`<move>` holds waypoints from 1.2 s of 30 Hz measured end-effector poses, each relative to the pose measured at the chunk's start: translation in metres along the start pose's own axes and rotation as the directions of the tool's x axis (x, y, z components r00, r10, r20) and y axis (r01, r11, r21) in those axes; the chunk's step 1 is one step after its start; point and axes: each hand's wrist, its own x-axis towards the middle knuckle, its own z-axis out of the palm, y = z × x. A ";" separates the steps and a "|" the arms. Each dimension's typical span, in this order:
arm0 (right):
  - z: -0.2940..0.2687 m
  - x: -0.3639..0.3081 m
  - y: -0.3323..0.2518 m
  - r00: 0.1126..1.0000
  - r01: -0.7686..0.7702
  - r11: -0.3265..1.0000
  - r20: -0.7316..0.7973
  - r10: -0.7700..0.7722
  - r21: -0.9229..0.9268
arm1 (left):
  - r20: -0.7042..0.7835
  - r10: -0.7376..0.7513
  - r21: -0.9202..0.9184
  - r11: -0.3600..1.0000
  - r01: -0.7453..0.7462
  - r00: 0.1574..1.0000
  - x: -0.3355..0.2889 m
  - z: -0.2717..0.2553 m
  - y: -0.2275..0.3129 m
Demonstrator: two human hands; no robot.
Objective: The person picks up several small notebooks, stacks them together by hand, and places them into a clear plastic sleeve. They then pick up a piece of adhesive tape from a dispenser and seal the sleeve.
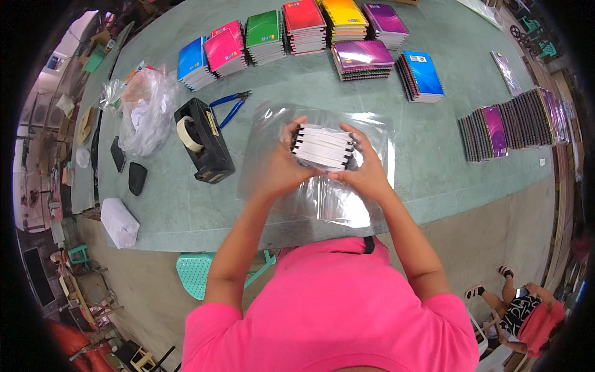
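Observation:
Between my two hands stands a stack of spiral notebooks [323,147], its white page edges facing up and black binding showing at both sides. My left hand [286,162] is closed round its left side and my right hand [365,166] round its right side. Clear plastic sheeting or bags [347,204] lie under the stack and spread over the table around my hands. The covers of the held notebooks are hidden. To the left of my left hand are a black tape dispenser [214,146] with a tape roll and blue-handled cutting pliers [230,110].
Several notebook stacks line the far side, including a red one [305,28] and a green one [265,37]. Wrapped notebooks [505,124] stand at the right. A crumpled plastic bag [145,111] lies at left. A green stool [197,273] stands below the table edge; a person [530,319] sits lower right.

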 end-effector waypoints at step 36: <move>-0.005 -0.018 -0.019 0.888 0.411 0.666 0.109 -0.446 -0.622 | 0.656 0.213 0.662 0.299 -0.688 0.724 0.017 -0.059 0.127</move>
